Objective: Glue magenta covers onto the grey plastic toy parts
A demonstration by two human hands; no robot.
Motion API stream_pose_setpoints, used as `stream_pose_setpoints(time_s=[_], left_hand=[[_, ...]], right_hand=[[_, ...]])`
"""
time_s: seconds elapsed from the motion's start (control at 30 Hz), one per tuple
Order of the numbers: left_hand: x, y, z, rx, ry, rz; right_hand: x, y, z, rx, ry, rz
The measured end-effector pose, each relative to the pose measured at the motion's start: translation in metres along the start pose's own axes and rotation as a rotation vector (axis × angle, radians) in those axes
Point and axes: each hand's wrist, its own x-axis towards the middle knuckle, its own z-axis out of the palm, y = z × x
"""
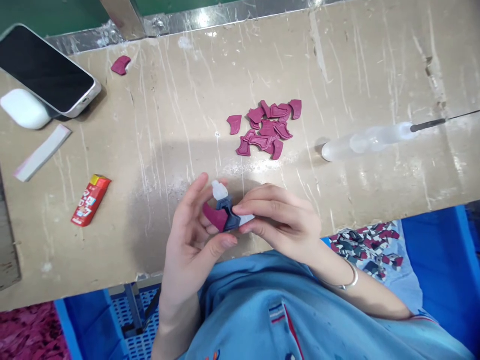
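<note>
Between my two hands is a small plastic assembly (227,206), made of a dark grey body, a white knob at the top and a pale piece at the right. A curved maroon piece (215,216) sits against its left side. My left hand (195,235) is curled around that side, its thumb below the maroon piece. With thumb and fingertips, my right hand (283,217) pinches the right side of the assembly, covering part of it. Just beyond the hands lies a loose pile of similar maroon pieces (268,128).
A translucent bottle with a dark thin tip (369,140) lies at right. On the left are a phone (48,70), a white case (24,108), a white strip (43,152), a red packet (91,200) and a single maroon piece (120,65). Blue bins (437,265) hold parts below the table edge.
</note>
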Motion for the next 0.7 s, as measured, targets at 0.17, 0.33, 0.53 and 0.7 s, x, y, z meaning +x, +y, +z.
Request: stream_pose_setpoints(time_s=[0.17,0.33,0.53,0.7], left_hand=[[0.001,-0.004,0.007,0.049,0.163,0.027],[0.001,-0.008,-0.002,0.341,0.296,0.089],[0.021,-0.004,-0.041,1.135,0.137,0.4],[0.046,0.001,-0.044,1.42,-0.036,0.569]], right_hand=[[-0.003,0.0,0.005,0.013,0.045,0.091],[-0.003,0.002,0.0,-0.043,0.077,0.102],[-0.007,0.009,-0.018,-0.133,0.135,0.102],[-0.01,0.011,-0.02,-0.117,0.121,0.123]])
